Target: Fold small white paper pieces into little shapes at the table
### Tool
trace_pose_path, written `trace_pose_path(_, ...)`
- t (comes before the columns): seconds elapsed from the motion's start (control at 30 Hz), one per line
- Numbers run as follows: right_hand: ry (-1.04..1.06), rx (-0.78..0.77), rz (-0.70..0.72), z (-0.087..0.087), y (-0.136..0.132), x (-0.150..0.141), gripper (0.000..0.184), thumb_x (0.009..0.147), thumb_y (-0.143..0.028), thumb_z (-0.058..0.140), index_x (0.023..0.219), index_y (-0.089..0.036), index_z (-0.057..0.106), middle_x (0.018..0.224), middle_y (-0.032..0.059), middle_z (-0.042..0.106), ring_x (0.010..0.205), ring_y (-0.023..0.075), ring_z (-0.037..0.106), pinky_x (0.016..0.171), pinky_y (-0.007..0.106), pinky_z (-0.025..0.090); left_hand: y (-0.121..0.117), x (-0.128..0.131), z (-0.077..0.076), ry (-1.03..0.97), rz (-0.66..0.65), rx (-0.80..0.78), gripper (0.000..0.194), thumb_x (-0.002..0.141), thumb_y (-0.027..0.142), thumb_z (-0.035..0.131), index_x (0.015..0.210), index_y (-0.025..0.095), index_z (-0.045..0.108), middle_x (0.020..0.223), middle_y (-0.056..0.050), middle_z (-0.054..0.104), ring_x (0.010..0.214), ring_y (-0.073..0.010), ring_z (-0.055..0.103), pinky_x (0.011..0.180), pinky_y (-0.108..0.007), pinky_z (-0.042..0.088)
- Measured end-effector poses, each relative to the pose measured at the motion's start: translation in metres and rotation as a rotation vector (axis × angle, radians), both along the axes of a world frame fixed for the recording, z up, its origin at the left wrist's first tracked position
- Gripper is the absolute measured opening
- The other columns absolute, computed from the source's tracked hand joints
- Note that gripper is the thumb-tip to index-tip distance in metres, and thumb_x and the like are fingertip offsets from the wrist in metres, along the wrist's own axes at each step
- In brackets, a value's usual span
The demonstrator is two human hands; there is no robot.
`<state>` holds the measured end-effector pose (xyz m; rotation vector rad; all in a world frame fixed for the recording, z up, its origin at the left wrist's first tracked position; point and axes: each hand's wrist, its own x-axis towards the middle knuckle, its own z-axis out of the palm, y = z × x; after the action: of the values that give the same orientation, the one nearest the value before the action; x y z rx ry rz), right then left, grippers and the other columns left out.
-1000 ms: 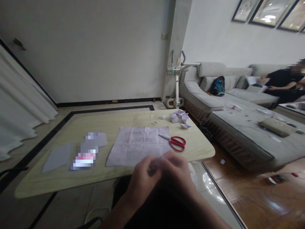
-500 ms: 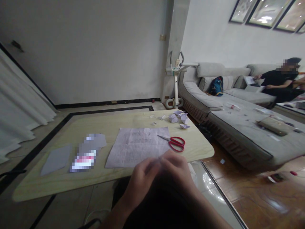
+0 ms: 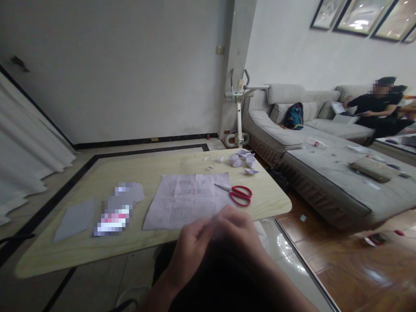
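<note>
My left hand (image 3: pixel 192 243) and my right hand (image 3: pixel 239 229) meet at the near edge of the table, fingers curled in and fingertips together. Whatever is pinched between them is hidden or too blurred to make out. Just beyond lies a creased printed sheet of paper (image 3: pixel 185 203), flat on the table. Scissors with red handles (image 3: pixel 238 195) rest on its right edge, blades pointing left and slightly apart. Several small folded paper pieces (image 3: pixel 235 160) stand at the table's far right corner, a folded paper boat (image 3: pixel 251 171) nearest to me.
The pale wooden table (image 3: pixel 152 167) also bears paper scraps (image 3: pixel 218 160), a white sheet (image 3: pixel 74 219) and a blurred-out item (image 3: pixel 113 216) at left. To the right are a grey sofa (image 3: pixel 325 182) with a blue backpack (image 3: pixel 294 116) and a seated person (image 3: pixel 373 106).
The view has shifted very slightly. My hands stay together at nearly the same spot, and the things on the table lie as before. The seated person's arm has moved a little.
</note>
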<state>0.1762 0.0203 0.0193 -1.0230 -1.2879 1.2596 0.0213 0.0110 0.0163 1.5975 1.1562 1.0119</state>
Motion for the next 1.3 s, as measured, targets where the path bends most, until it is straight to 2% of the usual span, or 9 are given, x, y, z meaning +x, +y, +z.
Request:
trace_pose_path(0.47, 0.007, 0.041, -0.018, -0.007, 0.003, 0.002, 0.024, 0.075, -0.037, 0.073, 0.062, -0.017, 0.068, 0.064, -0.0003, 0.057, 0.059, 0.0136, 0.054, 0.054, 0.024, 0.045, -0.001, 0.0, -0.002, 0.015, -0.011, 0.029, 0.026, 0.093, 0.036, 0.056, 0.094, 0.02, 0.076, 0.076, -0.001, 0.073, 0.071, -0.0167, 0.067, 0.064, -0.021, 0.051)
trace_pose_path(0.7, -0.013, 0.06, -0.006, -0.008, 0.003, 0.003, 0.021, 0.078, -0.032, 0.071, 0.064, -0.017, 0.07, 0.067, 0.0005, 0.059, 0.063, 0.0144, 0.057, 0.059, 0.025, 0.045, -0.001, -0.001, -0.003, 0.023, 0.0, 0.007, 0.024, 0.092, 0.035, 0.058, 0.093, 0.02, 0.075, 0.076, -0.001, 0.073, 0.073, -0.0175, 0.067, 0.063, -0.022, 0.051)
trace_pose_path(0.9, -0.025, 0.08, -0.011, -0.011, 0.004, 0.003, 0.019, 0.08, -0.029, 0.069, 0.065, -0.017, 0.07, 0.069, 0.0006, 0.06, 0.065, 0.0143, 0.057, 0.061, 0.025, 0.045, 0.0, -0.001, -0.005, 0.079, 0.01, 0.019, 0.03, 0.094, 0.038, 0.053, 0.083, 0.018, 0.073, 0.071, 0.0, 0.069, 0.068, -0.0163, 0.063, 0.06, -0.022, 0.049)
trace_pose_path(1.3, 0.003, 0.066, 0.0, -0.013, 0.006, 0.003, 0.021, 0.08, -0.03, 0.069, 0.064, -0.017, 0.07, 0.067, 0.0002, 0.057, 0.062, 0.0132, 0.054, 0.057, 0.024, 0.042, 0.0, -0.001, -0.005, -0.01, -0.012, -0.02, 0.025, 0.093, 0.035, 0.056, 0.092, 0.019, 0.075, 0.075, 0.0, 0.072, 0.071, -0.0147, 0.065, 0.063, -0.019, 0.049)
